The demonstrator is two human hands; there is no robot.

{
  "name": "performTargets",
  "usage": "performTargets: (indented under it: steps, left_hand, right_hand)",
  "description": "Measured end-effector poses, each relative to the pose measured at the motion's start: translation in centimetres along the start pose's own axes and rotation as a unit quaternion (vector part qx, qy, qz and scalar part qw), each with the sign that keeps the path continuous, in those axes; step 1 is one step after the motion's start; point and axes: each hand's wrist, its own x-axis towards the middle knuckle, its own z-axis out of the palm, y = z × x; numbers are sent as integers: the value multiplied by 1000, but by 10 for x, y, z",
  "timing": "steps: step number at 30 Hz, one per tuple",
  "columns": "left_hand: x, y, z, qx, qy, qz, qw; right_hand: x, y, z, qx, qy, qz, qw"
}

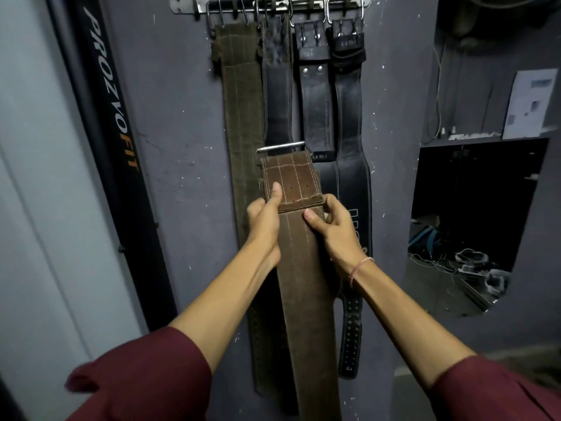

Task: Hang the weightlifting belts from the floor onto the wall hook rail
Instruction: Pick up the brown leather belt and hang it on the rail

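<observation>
Maroon sleeves (145, 375) fill the bottom corners, and from them two bare forearms reach up to a long brown suede weightlifting belt (306, 284) held up in front of the grey wall (182, 147). The left hand (264, 221) grips one edge of the belt, thumb laid up on the stitched folded flap, its fingers (256, 208) curled round behind. The right hand (335, 235) pinches the opposite edge, thumb pressed on the face just below the flap. Both hands are closed on the belt at much the same height, so neither is plainly nearer the rail.

Its long axis runs close to upright. Below the fingers it hangs down between the forearms and out of view, its lower end unseen. Above the fingers the short flap rises to a steel buckle bar (280, 146) lying crosswise. The steel wall hook rail (185, 6) sits well above the fingers, almost straight on along that axis, with the bar well short of it. An olive suede belt (239, 101) hangs above and left of the fingers, and three black leather belts (315, 110) above and right, all by their buckles.

By my reading, the coming move is a straight lift along the belt's length until the bar clears a hook and settles over it. Which hook is free I cannot tell, as the hanging buckles crowd the rail.
</observation>
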Motion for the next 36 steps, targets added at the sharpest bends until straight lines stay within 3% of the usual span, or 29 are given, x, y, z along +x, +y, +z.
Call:
performTargets:
  steps: [2, 6, 12, 22, 31, 33, 36]
  left_hand:
    - [6, -1, 3, 7, 39, 57, 998]
    - [31, -20, -3, 36, 28, 113, 992]
    - [12, 7, 6, 91, 9, 184, 979]
    - [27, 16, 11, 175, 3, 251, 952]
    - [-9, -36, -7, 269, 83, 372, 885]
    - [-21, -68, -22, 302, 73, 357, 881]
    - [-33, -119, -47, 315, 13, 290, 904]
  right_hand:
    - [-2, 2, -2, 9, -5, 2, 1000]
    - [-39, 41, -15, 20, -42, 75, 996]
    - [-107, 113, -24, -33, -51, 174, 983]
    - [15, -28, 16, 21, 42, -60, 997]
    - [32, -30, 28, 20, 89, -57, 994]
    - [36, -37, 28, 23, 108, -50, 993]
    - [42, -42, 24, 24, 125, -48, 991]
